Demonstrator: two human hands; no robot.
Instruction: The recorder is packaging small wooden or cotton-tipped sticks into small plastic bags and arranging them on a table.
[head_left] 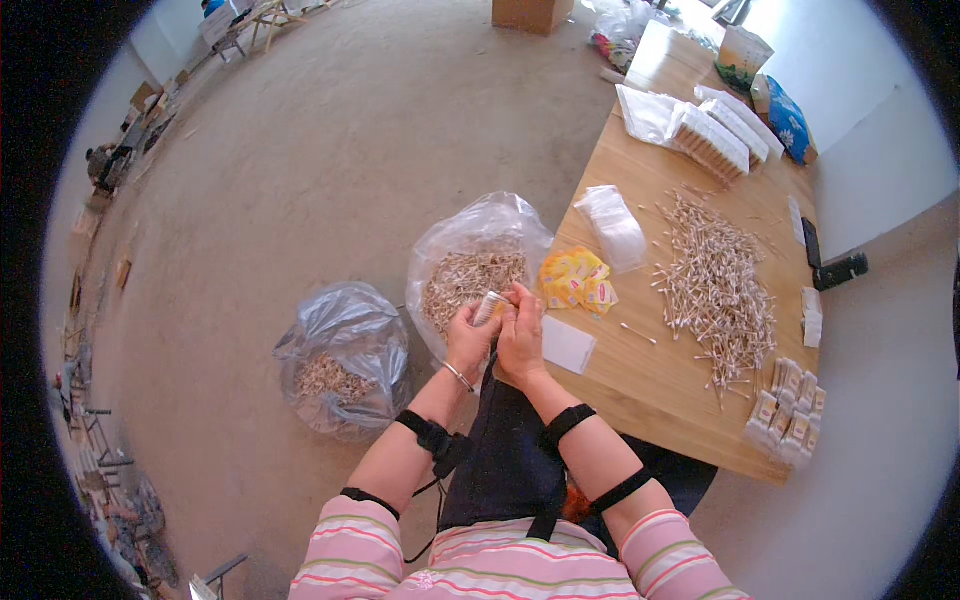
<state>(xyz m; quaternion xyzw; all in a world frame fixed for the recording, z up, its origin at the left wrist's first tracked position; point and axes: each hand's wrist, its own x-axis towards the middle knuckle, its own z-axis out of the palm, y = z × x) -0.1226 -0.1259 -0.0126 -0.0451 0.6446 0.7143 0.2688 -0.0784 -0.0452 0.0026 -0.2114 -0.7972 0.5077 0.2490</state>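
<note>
In front of me, over the near rim of a clear plastic bag of loose cotton swabs (475,283), my two hands meet. A small bundle of cotton swabs (489,308), white tips in a row, is gripped in my left hand (468,338), with its fingers closed around the lower part. My right hand (520,338) is closed at the bundle's right side, fingertips pinching its upper edge. Whether a wrapper covers the bundle is too small to tell. Just right of my hands are yellow printed labels (575,280) and a white card (568,345) on the wooden table (640,390).
A heap of cotton swabs (715,285) covers the table's middle. Small filled packets (790,410) stand at its near right corner. Flat clear bags (612,228) lie beyond the labels, larger swab packs (710,140) farther back. A grey plastic bag (345,350) sits on the floor, left.
</note>
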